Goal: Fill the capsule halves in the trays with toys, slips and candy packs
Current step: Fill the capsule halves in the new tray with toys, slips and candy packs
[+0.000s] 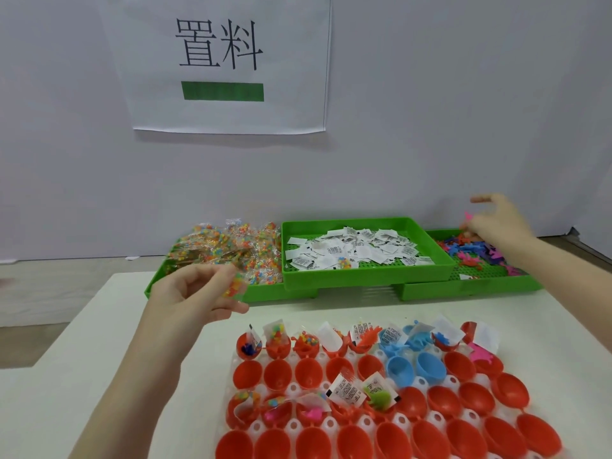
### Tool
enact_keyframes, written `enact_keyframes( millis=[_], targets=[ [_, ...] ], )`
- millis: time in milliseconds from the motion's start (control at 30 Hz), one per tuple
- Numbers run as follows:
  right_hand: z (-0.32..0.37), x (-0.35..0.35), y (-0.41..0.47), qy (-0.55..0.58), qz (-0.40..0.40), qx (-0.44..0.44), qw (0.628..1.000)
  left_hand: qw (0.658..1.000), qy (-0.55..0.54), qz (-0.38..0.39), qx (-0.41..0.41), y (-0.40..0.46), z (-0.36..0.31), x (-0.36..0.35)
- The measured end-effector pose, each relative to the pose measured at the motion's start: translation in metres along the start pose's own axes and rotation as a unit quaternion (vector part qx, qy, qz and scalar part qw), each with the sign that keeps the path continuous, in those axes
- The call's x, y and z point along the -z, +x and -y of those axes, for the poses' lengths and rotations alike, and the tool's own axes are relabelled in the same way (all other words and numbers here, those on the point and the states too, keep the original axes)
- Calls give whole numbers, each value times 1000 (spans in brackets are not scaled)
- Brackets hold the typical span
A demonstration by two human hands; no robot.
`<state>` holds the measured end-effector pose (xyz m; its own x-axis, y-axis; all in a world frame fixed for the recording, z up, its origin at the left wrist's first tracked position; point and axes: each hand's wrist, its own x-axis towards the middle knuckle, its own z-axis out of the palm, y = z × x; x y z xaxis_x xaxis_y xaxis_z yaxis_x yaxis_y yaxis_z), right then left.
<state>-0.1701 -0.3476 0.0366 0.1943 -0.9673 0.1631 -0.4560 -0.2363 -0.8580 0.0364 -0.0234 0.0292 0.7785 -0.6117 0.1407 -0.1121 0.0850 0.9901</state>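
Four rows of capsule halves (390, 435) are sitting nearest, some filled. Beyond, the left hand (195, 293) is pinching a candy pack (235, 286) between curled fingers. Farthest, the right hand (496, 223) is gripping a pink toy (468, 216) above the toy tray (470, 289).

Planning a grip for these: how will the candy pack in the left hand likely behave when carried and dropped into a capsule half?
The candy pack looks like thin clear film around loose beads, so probably floppy and light. The left hand pinches it with fingertips only. It may crinkle and slip.
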Motion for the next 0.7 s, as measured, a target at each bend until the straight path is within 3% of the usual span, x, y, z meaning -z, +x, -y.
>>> enact_keyframes(
  millis=[100, 167, 267, 400, 533, 700],
  targets=[
    [26, -17, -3, -62, 79, 58, 993, 1000, 2, 4, -10, 0, -1, -1],
    [39, -34, -16, -155, 152, 114, 970, 1000, 4, 4, -18, -1, -1, -2],
    [42, -58, -32, -239, 221, 131, 937, 1000, 3, 2, -26, -1, -2, -4],
    [31, -78, -37, -332, 211, 141, 908, 999, 8, 8, -39, -3, -3, -8],
    [28, -82, -35, -291, 200, 116, 928, 999, 16, 16, -48, -6, -3, -12],
    [32, -77, -41, -319, 156, 176, 918, 998, 21, 19, -50, -6, -2, -14]
  ],
)
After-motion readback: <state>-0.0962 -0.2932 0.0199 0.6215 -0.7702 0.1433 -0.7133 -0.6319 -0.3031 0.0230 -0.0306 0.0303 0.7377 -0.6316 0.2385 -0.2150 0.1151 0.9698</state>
